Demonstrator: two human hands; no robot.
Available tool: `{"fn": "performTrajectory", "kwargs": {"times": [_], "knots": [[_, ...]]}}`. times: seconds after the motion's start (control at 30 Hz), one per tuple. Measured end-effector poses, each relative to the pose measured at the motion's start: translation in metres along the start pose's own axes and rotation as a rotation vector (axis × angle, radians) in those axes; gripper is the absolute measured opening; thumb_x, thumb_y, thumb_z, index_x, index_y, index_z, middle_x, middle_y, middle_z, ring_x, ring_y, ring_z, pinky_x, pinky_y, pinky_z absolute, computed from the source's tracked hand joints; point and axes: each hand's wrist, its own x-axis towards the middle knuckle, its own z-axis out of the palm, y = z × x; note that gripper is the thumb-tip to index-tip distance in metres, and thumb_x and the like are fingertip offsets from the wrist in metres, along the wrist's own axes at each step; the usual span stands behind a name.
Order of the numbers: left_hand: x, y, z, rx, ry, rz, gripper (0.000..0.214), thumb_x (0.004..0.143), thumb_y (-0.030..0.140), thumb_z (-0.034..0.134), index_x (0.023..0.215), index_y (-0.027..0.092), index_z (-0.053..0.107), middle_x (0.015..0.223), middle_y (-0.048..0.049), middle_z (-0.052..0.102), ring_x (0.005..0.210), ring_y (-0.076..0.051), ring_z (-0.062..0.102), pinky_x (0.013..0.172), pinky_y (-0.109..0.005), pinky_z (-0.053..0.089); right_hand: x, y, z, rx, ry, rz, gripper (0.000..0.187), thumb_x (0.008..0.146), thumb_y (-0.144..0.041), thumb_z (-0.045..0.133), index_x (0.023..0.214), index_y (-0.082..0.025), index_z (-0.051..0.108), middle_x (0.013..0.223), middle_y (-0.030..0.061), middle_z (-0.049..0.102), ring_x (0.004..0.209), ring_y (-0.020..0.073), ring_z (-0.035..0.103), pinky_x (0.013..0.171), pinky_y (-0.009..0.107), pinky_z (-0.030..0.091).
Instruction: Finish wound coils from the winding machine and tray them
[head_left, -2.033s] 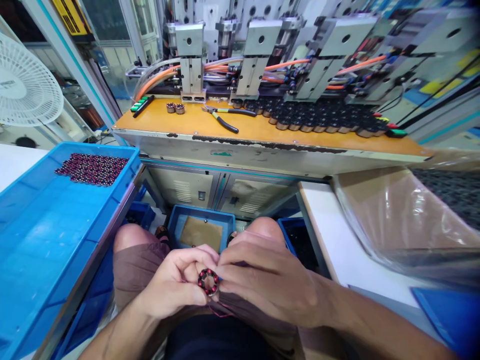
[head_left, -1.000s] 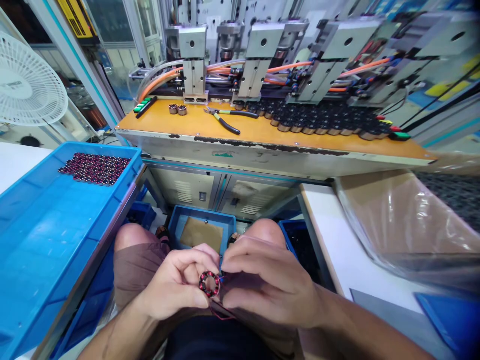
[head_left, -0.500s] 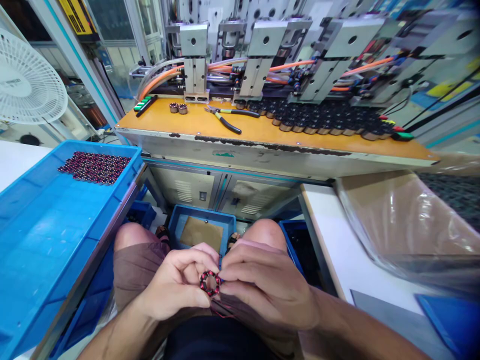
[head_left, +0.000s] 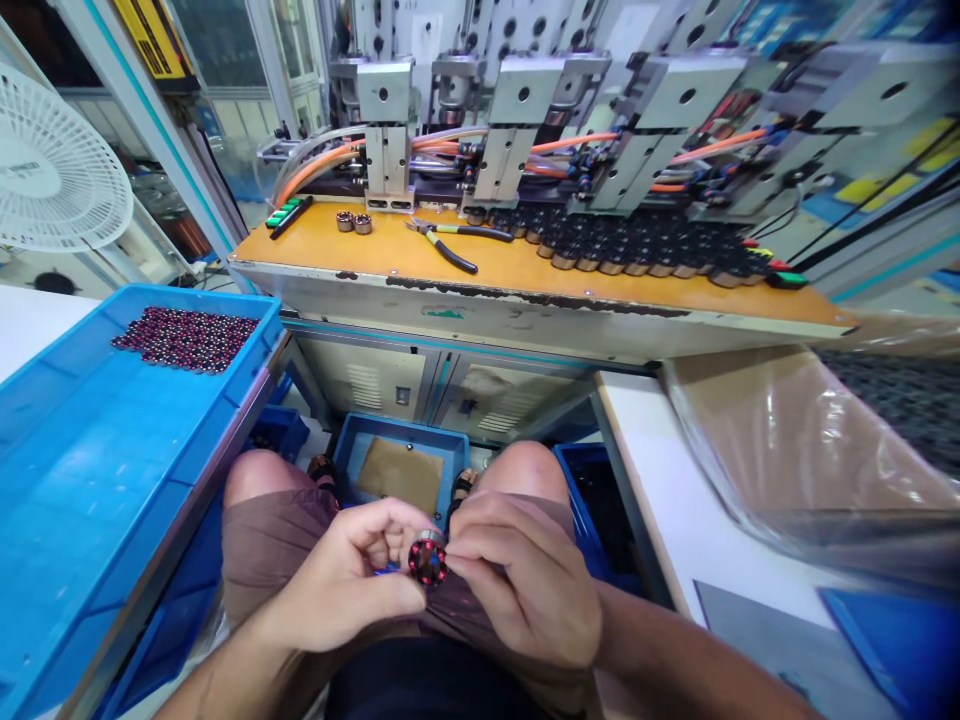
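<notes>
Over my lap, both hands pinch one small ring-shaped stator (head_left: 428, 562) wound with red wire coils. My left hand (head_left: 352, 585) grips it from the left with thumb and curled fingers. My right hand (head_left: 521, 590) closes on it from the right with its fingertips. The part sits tilted between them, its metal rim showing on top. To my left, a blue tray (head_left: 90, 470) holds a flat batch of similar red-wound stators (head_left: 186, 338) in its far corner.
An orange-topped machine bench (head_left: 525, 270) stands ahead with pliers (head_left: 450, 240), two loose metal rings (head_left: 353, 222) and rows of dark wound parts (head_left: 637, 245). A small blue bin (head_left: 401, 465) sits on the floor between my knees. A plastic-lined box (head_left: 810, 440) is right, a fan (head_left: 52, 170) left.
The stator has been turned in my fingers, from lying face-up to tilted with its rim upward, and my hands have shifted slightly down and closer together.
</notes>
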Motion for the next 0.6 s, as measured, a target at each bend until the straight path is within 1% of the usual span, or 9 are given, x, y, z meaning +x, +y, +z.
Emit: {"fn": "performTrajectory", "kwargs": {"times": [0.03, 0.1, 0.2, 0.3, 0.33, 0.4, 0.47, 0.53, 0.6], "knots": [[-0.001, 0.0, -0.001, 0.037, -0.001, -0.021, 0.028, 0.074, 0.028, 0.081, 0.098, 0.015, 0.071, 0.072, -0.0015, 0.064, 0.064, -0.009, 0.059, 0.061, -0.018, 0.045, -0.001, 0.0, 0.0, -0.005, 0.0, -0.006, 0.01, 0.092, -0.01, 0.053, 0.086, -0.016, 0.059, 0.077, 0.0035, 0.064, 0.071, 0.0124, 0.059, 0.068, 0.025, 0.05], [-0.003, 0.0, 0.0, 0.095, 0.036, -0.002, 0.02, 0.081, 0.026, 0.075, 0.097, 0.015, 0.069, 0.068, -0.0005, 0.064, 0.059, -0.009, 0.06, 0.058, -0.019, 0.046, -0.002, 0.0, 0.0, -0.029, 0.008, 0.009, 0.01, 0.091, -0.01, 0.053, 0.086, -0.016, 0.06, 0.076, 0.0029, 0.064, 0.07, 0.0126, 0.059, 0.066, 0.026, 0.05], [-0.003, -0.003, 0.003, 0.109, 0.115, 0.08, 0.021, 0.084, 0.021, 0.071, 0.105, 0.017, 0.068, 0.075, -0.0029, 0.071, 0.065, -0.013, 0.067, 0.063, -0.023, 0.054, -0.003, -0.002, 0.001, -0.074, 0.019, 0.044, 0.01, 0.091, -0.011, 0.054, 0.085, -0.017, 0.061, 0.076, 0.0027, 0.065, 0.068, 0.0126, 0.061, 0.065, 0.026, 0.051], [-0.003, -0.006, 0.007, 0.085, 0.168, 0.151, 0.021, 0.084, 0.016, 0.07, 0.105, 0.019, 0.07, 0.076, -0.0026, 0.072, 0.067, -0.014, 0.07, 0.063, -0.023, 0.056, -0.003, -0.004, 0.003, -0.078, 0.063, 0.093, 0.01, 0.089, -0.01, 0.055, 0.085, -0.017, 0.061, 0.076, 0.0029, 0.065, 0.069, 0.013, 0.062, 0.065, 0.026, 0.052], [-0.003, -0.006, 0.007, 0.07, 0.169, 0.177, 0.023, 0.083, 0.013, 0.071, 0.105, 0.021, 0.071, 0.08, -0.0027, 0.073, 0.068, -0.014, 0.071, 0.063, -0.023, 0.057, -0.003, -0.004, 0.005, -0.077, 0.079, 0.112, 0.01, 0.089, -0.009, 0.055, 0.086, -0.018, 0.06, 0.075, 0.0028, 0.065, 0.069, 0.0132, 0.062, 0.065, 0.026, 0.052], [-0.003, -0.007, 0.006, 0.038, 0.141, 0.241, 0.029, 0.079, 0.009, 0.074, 0.104, 0.024, 0.073, 0.098, -0.0043, 0.073, 0.072, -0.013, 0.072, 0.067, -0.024, 0.058, -0.003, -0.004, 0.007, -0.086, 0.096, 0.135, 0.011, 0.088, -0.008, 0.055, 0.086, -0.018, 0.059, 0.074, 0.0021, 0.065, 0.069, 0.0134, 0.062, 0.064, 0.026, 0.051], [-0.003, -0.007, 0.003, 0.018, 0.093, 0.301, 0.024, 0.075, 0.008, 0.077, 0.095, 0.022, 0.074, 0.118, -0.0063, 0.068, 0.081, -0.014, 0.072, 0.074, -0.026, 0.058, -0.002, -0.004, 0.009, -0.099, 0.103, 0.147, 0.012, 0.087, -0.007, 0.055, 0.085, -0.019, 0.057, 0.072, 0.0011, 0.064, 0.068, 0.0131, 0.062, 0.064, 0.025, 0.051], [-0.003, -0.009, 0.001, -0.025, 0.058, 0.345, 0.016, 0.074, 0.008, 0.078, 0.083, 0.019, 0.071, 0.12, -0.0065, 0.067, 0.093, -0.017, 0.071, 0.083, -0.027, 0.056, -0.002, -0.004, 0.009, -0.09, 0.119, 0.159, 0.012, 0.087, -0.007, 0.055, 0.084, -0.019, 0.056, 0.072, 0.0001, 0.063, 0.067, 0.0123, 0.061, 0.063, 0.025, 0.05], [-0.003, -0.011, 0.001, -0.125, 0.027, 0.367, 0.02, 0.072, 0.01, 0.081, 0.079, 0.019, 0.065, 0.111, -0.0041, 0.071, 0.106, -0.02, 0.068, 0.093, -0.033, 0.053, -0.002, -0.005, 0.009, -0.048, 0.122, 0.153, 0.012, 0.087, -0.007, 0.055, 0.085, -0.019, 0.056, 0.073, 0.0001, 0.062, 0.068, 0.0116, 0.061, 0.063, 0.024, 0.05]]}}
